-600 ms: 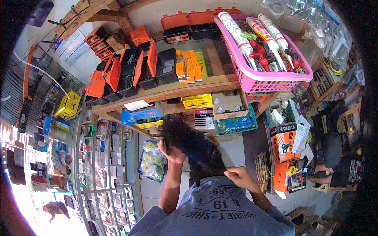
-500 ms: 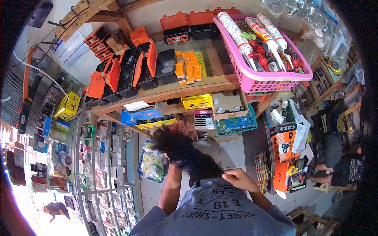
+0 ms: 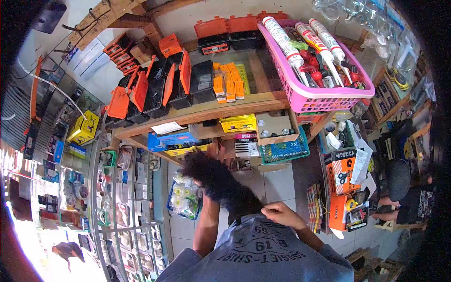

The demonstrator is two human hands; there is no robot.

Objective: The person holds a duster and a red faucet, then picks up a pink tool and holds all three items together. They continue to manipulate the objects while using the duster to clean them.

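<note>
A black, fluffy feather duster [image 3: 225, 185] slants across the middle, from the lower shelf's front edge down to my grey shirt. My right hand [image 3: 284, 215] is closed at its narrow lower end, just in front of my chest; the handle itself is hidden. My left hand [image 3: 217, 154] lies behind the wide upper end, its fingers stretched out and partly covered by the black fluff. Whether the left palm touches the duster cannot be made out. Close by the fingertips are the yellow and blue boxes [image 3: 176, 136] on the lower shelf.
A pink basket [image 3: 324, 101] of sealant tubes stands on the wooden shelf, beside black cases with orange lids [image 3: 176, 77]. Below sit a cardboard box [image 3: 277, 137] and a teal basket [image 3: 284, 152]. A glass cabinet [image 3: 131, 225] is at left. Another person's legs [image 3: 390, 211] show at right.
The view has shifted slightly, so the shelves sit a little further right. My left fingers are now more covered by the duster and more blurred. My right hand keeps its grip.
</note>
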